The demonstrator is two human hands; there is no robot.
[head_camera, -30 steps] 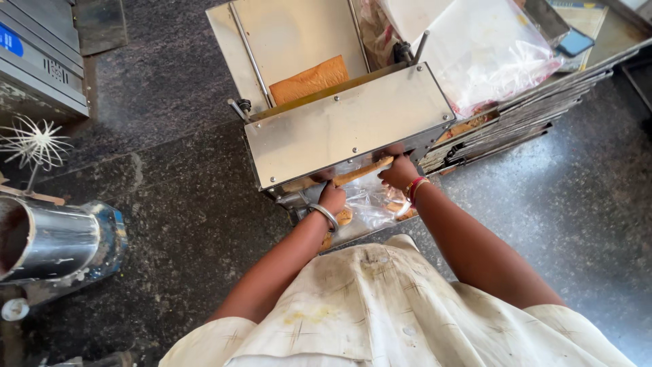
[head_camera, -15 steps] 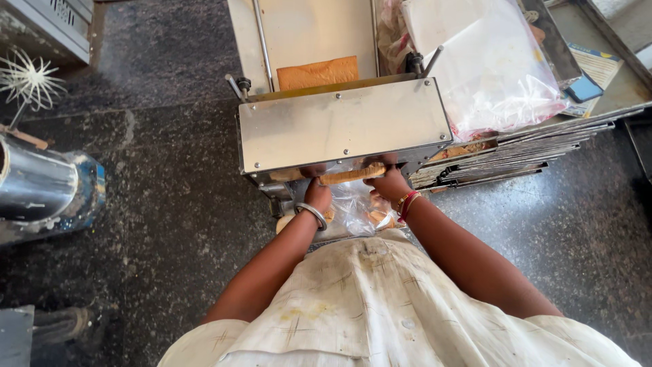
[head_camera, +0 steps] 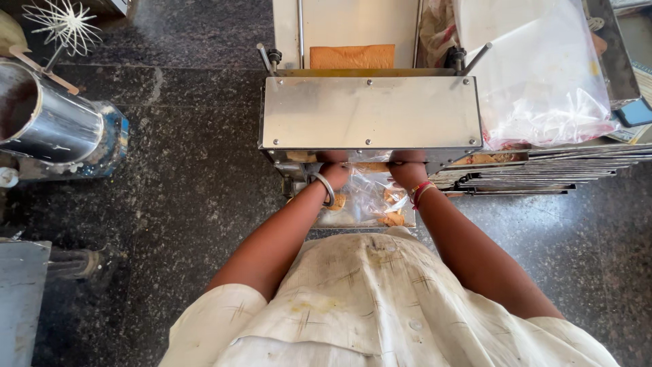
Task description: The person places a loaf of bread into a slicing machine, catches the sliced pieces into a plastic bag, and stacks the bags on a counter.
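A steel slicing machine with a flat riveted cover (head_camera: 370, 112) stands in front of me on a dark granite counter (head_camera: 190, 217). A brown loaf (head_camera: 352, 56) lies on its chute behind the cover. My left hand (head_camera: 334, 170), with a silver bangle at the wrist, and my right hand (head_camera: 407, 170), with a red thread bracelet, reach under the cover's front edge, so the fingertips are hidden. Both hands grip the top of a clear plastic bag (head_camera: 363, 200), which hangs below them with a few brown pieces inside.
A steel cylinder (head_camera: 54, 126) lies at the left with a wire whisk (head_camera: 64, 24) behind it. Crumpled clear bags (head_camera: 543, 81) are heaped on the right above a stack of flat metal trays (head_camera: 516, 180). A grey slab (head_camera: 20, 299) sits at lower left.
Both hands have pushed further under the cover with the bag. The brown piece seen between them earlier is now mostly hidden. My view has swung square onto the machine.
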